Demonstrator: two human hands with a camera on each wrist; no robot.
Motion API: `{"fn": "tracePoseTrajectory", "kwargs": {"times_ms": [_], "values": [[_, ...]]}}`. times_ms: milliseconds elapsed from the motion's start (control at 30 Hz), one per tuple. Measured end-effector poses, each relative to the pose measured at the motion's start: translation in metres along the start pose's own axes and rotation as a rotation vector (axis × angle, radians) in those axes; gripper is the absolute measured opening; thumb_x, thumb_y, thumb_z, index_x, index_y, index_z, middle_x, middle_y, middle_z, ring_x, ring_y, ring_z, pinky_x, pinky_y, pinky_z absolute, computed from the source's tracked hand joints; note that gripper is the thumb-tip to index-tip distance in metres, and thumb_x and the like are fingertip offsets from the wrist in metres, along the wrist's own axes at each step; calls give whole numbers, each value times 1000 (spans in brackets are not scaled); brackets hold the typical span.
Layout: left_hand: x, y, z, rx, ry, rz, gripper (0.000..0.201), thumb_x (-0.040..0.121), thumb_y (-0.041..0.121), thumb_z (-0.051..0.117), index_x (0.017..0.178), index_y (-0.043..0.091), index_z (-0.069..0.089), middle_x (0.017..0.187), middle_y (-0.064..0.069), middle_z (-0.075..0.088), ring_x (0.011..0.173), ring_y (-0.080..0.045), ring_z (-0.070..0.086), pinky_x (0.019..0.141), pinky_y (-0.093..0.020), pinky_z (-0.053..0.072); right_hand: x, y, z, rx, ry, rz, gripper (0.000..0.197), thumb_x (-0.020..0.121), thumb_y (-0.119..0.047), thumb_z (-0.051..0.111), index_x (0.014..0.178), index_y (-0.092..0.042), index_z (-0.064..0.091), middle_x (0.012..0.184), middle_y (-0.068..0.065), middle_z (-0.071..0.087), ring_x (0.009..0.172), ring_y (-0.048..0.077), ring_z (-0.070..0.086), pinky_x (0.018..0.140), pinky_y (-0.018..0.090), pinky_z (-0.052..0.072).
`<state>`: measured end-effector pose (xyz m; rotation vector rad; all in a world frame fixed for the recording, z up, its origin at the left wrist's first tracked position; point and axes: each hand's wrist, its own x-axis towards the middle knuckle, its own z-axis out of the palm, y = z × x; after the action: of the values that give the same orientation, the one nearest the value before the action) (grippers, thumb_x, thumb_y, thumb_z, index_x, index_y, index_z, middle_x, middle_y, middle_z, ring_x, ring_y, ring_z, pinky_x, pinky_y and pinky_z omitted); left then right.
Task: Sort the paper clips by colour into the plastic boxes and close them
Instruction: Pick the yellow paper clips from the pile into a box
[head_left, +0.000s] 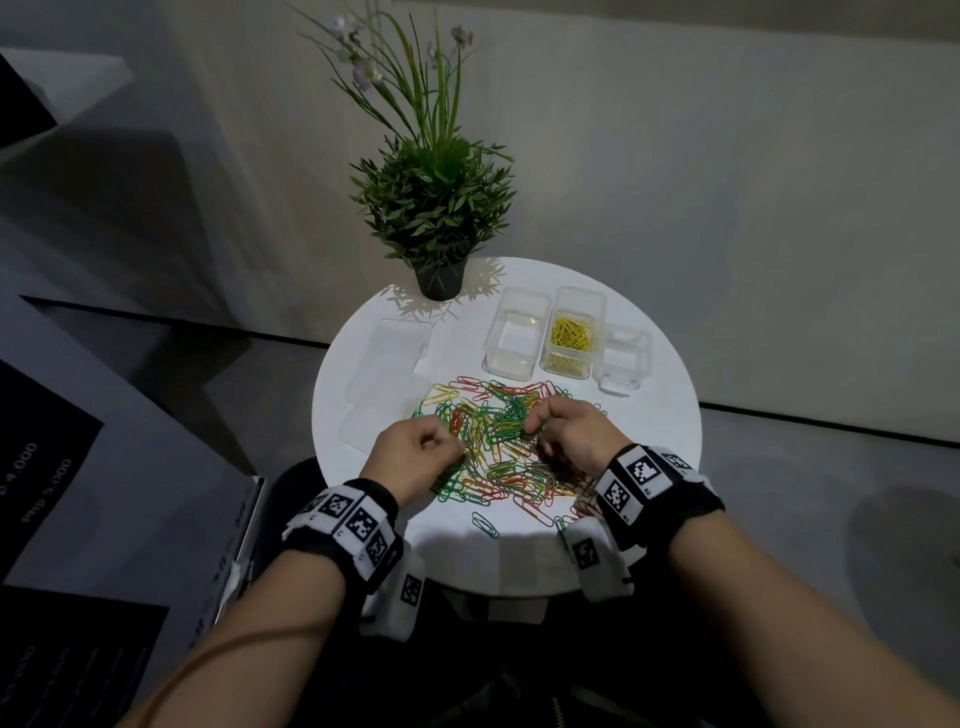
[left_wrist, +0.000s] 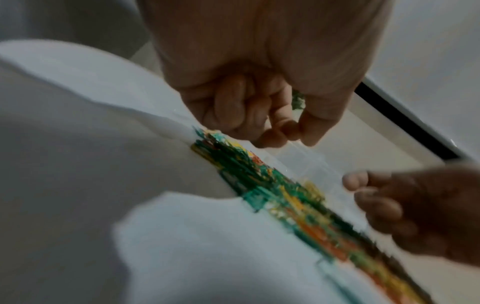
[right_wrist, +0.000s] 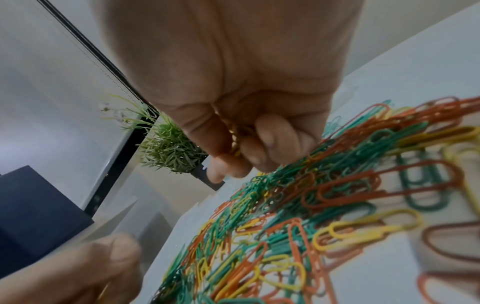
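A pile of green, orange and yellow paper clips (head_left: 501, 457) covers the front half of the round white table (head_left: 649, 441). My left hand (head_left: 457, 448) hovers at the pile's left edge, its fingers curled and thumb tip against forefinger (left_wrist: 291, 133). That view is blurred and no clip shows in the pinch. My right hand (head_left: 530, 427) is over the pile's right part, fingers curled round a few yellow clips (right_wrist: 235, 135) in the palm. Behind the pile stand three clear open boxes: an empty one (head_left: 517, 332), one holding yellow clips (head_left: 571, 332) and a small empty one (head_left: 623, 364).
Clear lids (head_left: 397, 343) lie on the table's left side, beside the pile. A potted green plant (head_left: 439, 218) stands at the back edge against the wall. The table's front rim is close to my wrists, and a loose green clip (head_left: 485, 525) lies there.
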<state>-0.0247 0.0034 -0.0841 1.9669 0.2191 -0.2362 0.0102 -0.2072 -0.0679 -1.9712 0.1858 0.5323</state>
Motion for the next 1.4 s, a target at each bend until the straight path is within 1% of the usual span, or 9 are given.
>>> {"fn": "tracePoseTrajectory", "kwargs": {"times_ms": [67, 167, 367, 533, 733, 967, 1167, 1300, 1400], "values": [[3, 2, -1, 237, -51, 87, 8, 84, 21, 70, 77, 24, 71, 61, 20, 58, 66, -6, 53, 67, -23, 45, 2, 0, -1, -26, 1, 6, 36, 85, 5, 38, 64, -15, 60, 54, 5, 50, 44, 15, 38, 43, 22, 27], [10, 15, 3, 652, -153, 235, 18, 90, 32, 62, 104, 39, 71, 100, 21, 67, 97, -7, 60, 85, -26, 49, 3, 3, 0, -8, 22, 42, 38, 85, 5, 37, 60, -14, 58, 58, 9, 52, 36, 11, 37, 38, 18, 26], [24, 26, 15, 1006, -287, 428, 21, 88, 29, 59, 104, 35, 70, 109, 8, 66, 104, -18, 60, 82, -29, 51, 3, 9, 2, -18, 67, 47, 38, 84, 3, 41, 61, -17, 64, 45, -5, 53, 46, 19, 43, 49, 26, 34], [21, 21, 14, 931, -226, 458, 11, 89, 28, 47, 86, 25, 57, 90, 7, 61, 84, -18, 58, 66, -29, 47, -2, 2, 1, -422, 93, -118, 14, 84, -17, 64, 71, -21, 69, 66, -11, 64, 70, 13, 63, 66, 24, 49], [25, 11, -5, 382, -112, 106, 27, 100, 29, 40, 79, 15, 47, 78, -9, 57, 78, -28, 53, 74, -35, 43, 5, -13, 15, -785, 53, -215, 7, 80, -26, 70, 86, -23, 66, 91, -7, 68, 90, 17, 60, 74, 25, 45], [20, 9, -3, 36, -91, -54, 17, 98, 10, 47, 85, 16, 55, 66, -2, 57, 61, -13, 50, 52, -19, 40, 7, -7, 14, -735, 4, -164, 8, 80, -22, 69, 77, -14, 66, 81, -2, 70, 82, 18, 64, 69, 25, 48], [28, 19, 1, 494, -64, 38, 23, 93, 28, 40, 88, 25, 63, 85, 3, 66, 82, -20, 60, 74, -31, 50, 2, -2, -12, -604, -72, -65, 9, 71, -19, 79, 72, -14, 72, 75, -4, 72, 79, 12, 67, 77, 30, 55], [27, 30, 14, 807, -11, 106, 28, 80, 50, 61, 80, 23, 61, 80, 7, 64, 80, -18, 59, 66, -26, 44, 3, -9, -18, -613, 10, -92, 9, 75, -15, 72, 70, -22, 72, 71, -15, 70, 79, 6, 64, 76, 28, 54], [31, 33, 20, 899, -5, 121, 24, 77, 45, 65, 80, 21, 63, 84, 4, 65, 85, -20, 60, 66, -25, 42, 9, -24, -8, -756, 108, -193, 10, 80, -17, 61, 79, -24, 68, 86, -10, 70, 87, 16, 62, 72, 26, 49]]}}
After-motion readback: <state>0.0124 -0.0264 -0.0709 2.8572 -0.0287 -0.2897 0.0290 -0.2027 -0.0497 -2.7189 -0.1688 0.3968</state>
